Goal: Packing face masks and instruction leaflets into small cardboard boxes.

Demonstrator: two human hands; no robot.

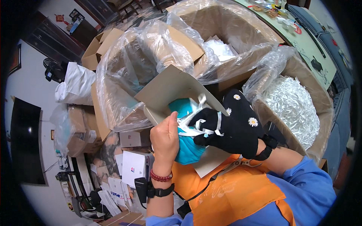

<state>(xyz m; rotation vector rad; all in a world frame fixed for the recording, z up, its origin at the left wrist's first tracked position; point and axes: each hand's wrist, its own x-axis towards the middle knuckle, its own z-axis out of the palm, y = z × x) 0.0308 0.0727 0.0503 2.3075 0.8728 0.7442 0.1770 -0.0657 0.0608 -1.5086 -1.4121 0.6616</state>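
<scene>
Head view: teal cloth [189,151] lies right of the closed left hand [164,137], its hold unclear, and beneath the right hand [209,130], curled around white ribbons [184,123]

The left grip [164,141] curls at the left edge of an open carton [162,88]; over it, the black-gloved right grip [230,137] holds white ribbon [185,130] against teal cloth [188,151].
</scene>
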